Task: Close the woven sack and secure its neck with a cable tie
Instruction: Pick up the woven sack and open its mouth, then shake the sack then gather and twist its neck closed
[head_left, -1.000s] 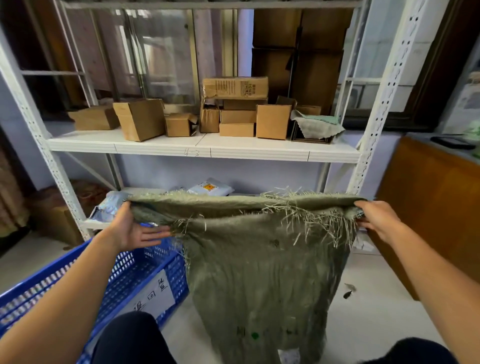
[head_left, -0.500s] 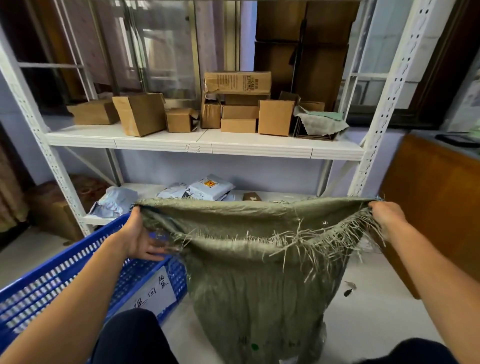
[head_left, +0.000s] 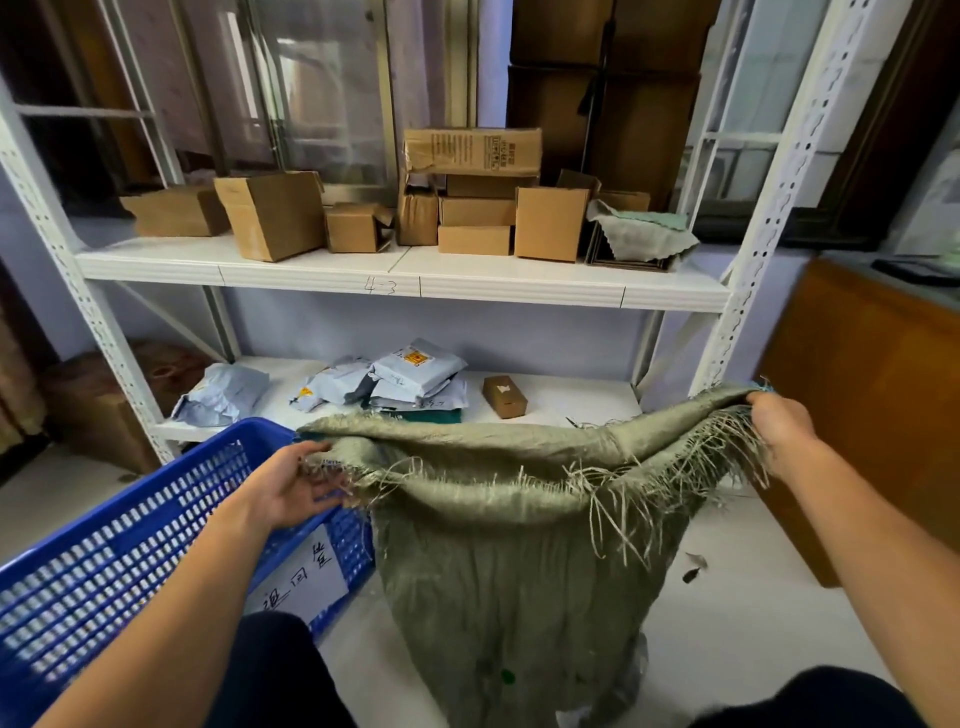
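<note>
Both hands grip the frayed mouth of the olive-green woven sack (head_left: 524, 571) standing on the floor: left hand (head_left: 293, 486) pinching the left rim beside the blue slotted plastic crate (head_left: 130, 545), right hand (head_left: 782, 428) clenched on the right corner, mouth sagging open.

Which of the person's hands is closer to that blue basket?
Left. The left hand grips the sack's frayed rim directly over the blue basket. The right hand holds the rim's opposite end, across the whole sack from the basket.
</note>
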